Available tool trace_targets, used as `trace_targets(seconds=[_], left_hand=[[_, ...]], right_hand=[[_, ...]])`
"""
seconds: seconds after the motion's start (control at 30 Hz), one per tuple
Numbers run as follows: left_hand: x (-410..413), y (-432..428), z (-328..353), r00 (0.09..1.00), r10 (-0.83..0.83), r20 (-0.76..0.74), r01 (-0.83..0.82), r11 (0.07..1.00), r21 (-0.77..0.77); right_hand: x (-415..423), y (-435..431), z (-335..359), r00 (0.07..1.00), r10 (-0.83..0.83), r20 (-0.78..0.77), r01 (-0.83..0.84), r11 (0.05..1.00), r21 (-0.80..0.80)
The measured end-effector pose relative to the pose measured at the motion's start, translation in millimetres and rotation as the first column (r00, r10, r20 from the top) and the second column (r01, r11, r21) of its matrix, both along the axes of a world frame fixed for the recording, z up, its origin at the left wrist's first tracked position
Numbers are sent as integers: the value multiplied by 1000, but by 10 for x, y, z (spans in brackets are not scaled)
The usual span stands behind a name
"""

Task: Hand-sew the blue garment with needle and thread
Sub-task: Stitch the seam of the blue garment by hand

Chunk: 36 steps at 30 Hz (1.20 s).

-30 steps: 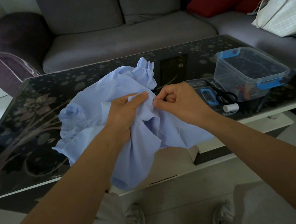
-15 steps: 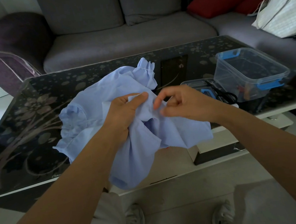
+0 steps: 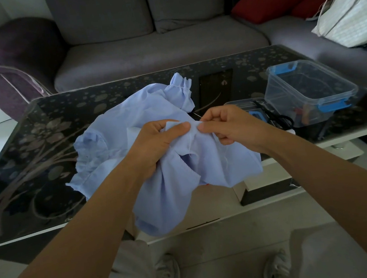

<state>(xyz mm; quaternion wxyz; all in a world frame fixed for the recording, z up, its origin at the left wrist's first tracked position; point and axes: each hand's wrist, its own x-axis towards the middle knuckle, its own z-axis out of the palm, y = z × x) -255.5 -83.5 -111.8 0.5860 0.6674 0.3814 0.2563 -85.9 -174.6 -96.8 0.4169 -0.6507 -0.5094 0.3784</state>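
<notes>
Our left grip [image 3: 153,142] holds the garment [image 3: 130,112] above the counter's [image 3: 41,135] near edge. Our right grip [image 3: 231,124] pinches the needle [image 3: 197,116] at the fold. We judge stitching underway, seam unfinished.

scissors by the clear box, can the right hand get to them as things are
Probably yes: the scissors lie in the open just beyond the right hand, with nothing between them. But that hand is pinching the blue garment, so it would likely have to let go first.
</notes>
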Motion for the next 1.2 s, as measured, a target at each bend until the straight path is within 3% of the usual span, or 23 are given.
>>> trace_targets(seconds=[0.23, 0.47, 0.57, 0.8, 1.2], left_hand=[[-21, 29, 9, 998, 70, 0, -70, 994, 80], [-1, -4, 24, 1000, 30, -6, -30, 995, 91], [9, -14, 39, 999, 52, -13, -50, 992, 119], [13, -37, 53, 999, 48, 4, -48, 997, 68], [15, -58, 89, 997, 68, 26, -68, 998, 2]], right_hand=[[39, -10, -28, 999, -34, 30, 33, 999, 32], [30, -36, -20, 995, -47, 83, 39, 995, 91], [25, -34, 3, 997, -69, 24, 66, 994, 91], [11, -128, 42, 979, 34, 201, -76, 975, 207], [4, -188, 104, 968, 51, 245, -104, 973, 207]])
